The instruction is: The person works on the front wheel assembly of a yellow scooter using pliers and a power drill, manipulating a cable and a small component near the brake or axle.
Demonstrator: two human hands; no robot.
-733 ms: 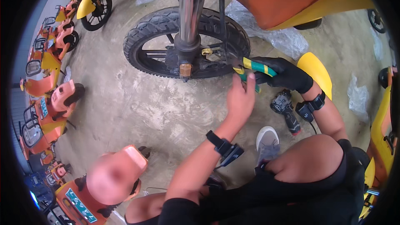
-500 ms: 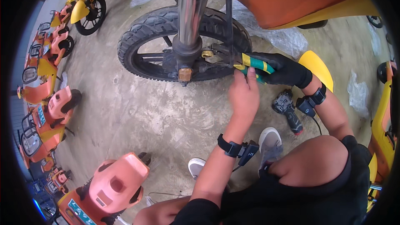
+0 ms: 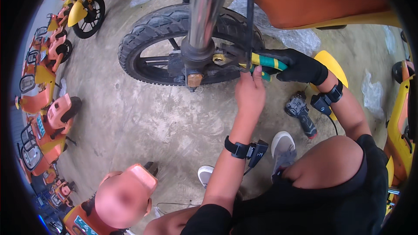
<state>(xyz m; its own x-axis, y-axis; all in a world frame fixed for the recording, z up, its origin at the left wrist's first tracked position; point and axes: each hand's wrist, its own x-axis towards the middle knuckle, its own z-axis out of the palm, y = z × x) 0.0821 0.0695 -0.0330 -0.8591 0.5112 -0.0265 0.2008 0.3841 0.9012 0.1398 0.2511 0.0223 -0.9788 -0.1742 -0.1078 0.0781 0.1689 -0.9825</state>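
My right hand [image 3: 300,66], in a black glove, is closed round pliers [image 3: 271,62] with green and yellow handles. The pliers' head points left, at the hub side of a black spoked wheel [image 3: 130,48], beside a hanging black cable [image 3: 251,17]. My bare left hand [image 3: 251,90] is closed just below the pliers' head, thumb up against the lower handle. What its fingertips grip is hidden behind them. Left of the pliers, a metal fork leg [image 3: 203,21] comes down to the hub, with a brass-coloured ring [image 3: 218,58] beside it.
A cordless drill [image 3: 300,111] lies on the concrete floor, right of my left forearm. Behind my right hand is a yellow fender [image 3: 334,67]. Clear plastic wrap [image 3: 300,42] lies beyond the wheel. An orange body panel [image 3: 309,0] overhangs the far right. Several orange and yellow scooters [image 3: 56,113] line the left.
Both hands and the pliers have shifted slightly left, toward the hub. More of the pliers' handles shows now. The view has moved a little too.
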